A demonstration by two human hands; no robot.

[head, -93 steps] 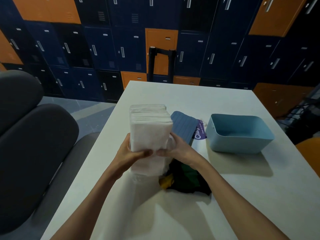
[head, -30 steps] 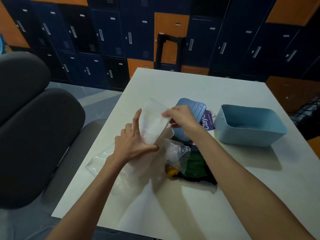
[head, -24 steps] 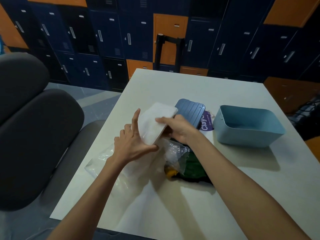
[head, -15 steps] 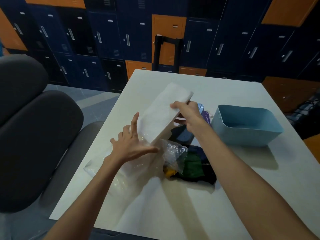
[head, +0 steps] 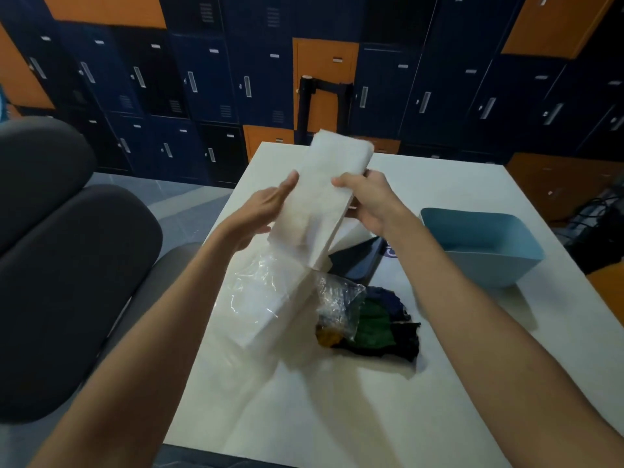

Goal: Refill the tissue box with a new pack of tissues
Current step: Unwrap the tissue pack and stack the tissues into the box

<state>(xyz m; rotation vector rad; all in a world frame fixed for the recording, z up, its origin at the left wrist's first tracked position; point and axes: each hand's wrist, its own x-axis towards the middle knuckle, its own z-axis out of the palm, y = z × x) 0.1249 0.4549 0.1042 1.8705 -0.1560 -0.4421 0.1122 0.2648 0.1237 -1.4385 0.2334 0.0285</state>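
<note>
1. Right hand [head: 369, 206] is clamped on the far end of the tissue stack [head: 324, 197], thumb on top, holding it tilted above the table [head: 439, 383].
2. Left hand [head: 261, 211] lies flat, fingers together, against the stack's left side.
3. A purple label beside the lid [head: 361, 261] is mostly hidden, unreadable.
4. The stack is white and long; the light-blue tissue box [head: 486, 251] sits open to the right.
5. The clear wrapper [head: 266, 292] lies below.

I see a soft matt paper tissue stack [head: 324, 194], a glossy crinkled clear plastic wrapper [head: 270, 292], a smooth, probably plastic blue box [head: 486, 251], and a matt tabletop [head: 337, 400].
</note>
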